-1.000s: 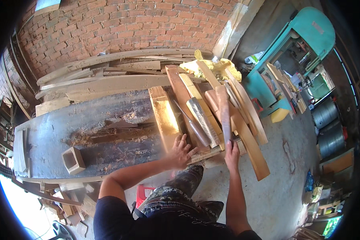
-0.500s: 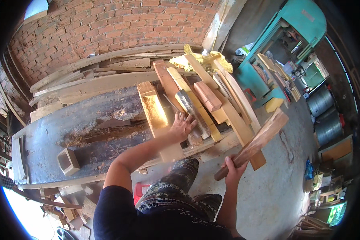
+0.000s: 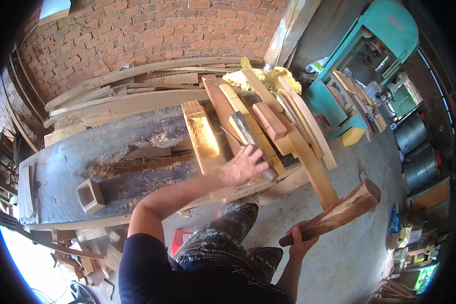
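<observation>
My left hand (image 3: 245, 164), blurred, reaches over the chisel (image 3: 268, 172), its fingers curled round the dark handle; the thin blade points toward the back. The chisel lies among wooden planks: a pale board with a hollowed yellow face (image 3: 199, 131) to its left, a mottled dark-and-pale bar (image 3: 238, 124) beside it, and a reddish block (image 3: 268, 119) to its right. My right hand (image 3: 300, 238) grips the narrow end of a wooden club (image 3: 349, 207), held out beyond the bench's front edge with its thick end to the right.
The worn bench top (image 3: 71, 167) carries a hollow wooden box (image 3: 89, 196). Long boards (image 3: 116, 111) lie along the brick wall (image 3: 157, 30). A teal machine (image 3: 385, 20) and metal drums (image 3: 415, 167) stand right. A red stool (image 3: 182, 238) is below, near scrap wood (image 3: 86, 253).
My left hand has moved right and up from the hollowed board onto the chisel. My right hand has moved down, drawing the club off the planks and swinging its thick end rightward.
</observation>
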Demonstrator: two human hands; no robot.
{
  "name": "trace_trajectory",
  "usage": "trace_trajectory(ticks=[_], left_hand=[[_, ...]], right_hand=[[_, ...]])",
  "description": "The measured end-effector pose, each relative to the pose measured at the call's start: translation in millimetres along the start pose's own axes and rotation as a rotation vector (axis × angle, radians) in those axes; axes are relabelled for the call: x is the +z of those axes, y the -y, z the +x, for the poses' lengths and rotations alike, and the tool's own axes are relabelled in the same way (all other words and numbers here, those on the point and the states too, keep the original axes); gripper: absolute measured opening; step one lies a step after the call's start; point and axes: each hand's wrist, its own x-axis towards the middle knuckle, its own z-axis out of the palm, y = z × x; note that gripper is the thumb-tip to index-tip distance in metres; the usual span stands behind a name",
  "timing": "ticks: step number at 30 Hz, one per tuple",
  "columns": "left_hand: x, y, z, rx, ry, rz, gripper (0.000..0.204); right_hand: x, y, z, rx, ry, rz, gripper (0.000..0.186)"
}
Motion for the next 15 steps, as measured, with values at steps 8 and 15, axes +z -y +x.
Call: trace_trajectory(ticks=[8,15], left_hand=[[-6,-7,-44,-0.118,-0.075,-0.221,0.071],[-9,11,-55,-0.128,-0.226,-0.308,0.063]], right_hand=[[16,0,-18,0.033,0.116,-0.155,0.05],[28,-8,-30,0.003,0.226,-0.406,0.052]])
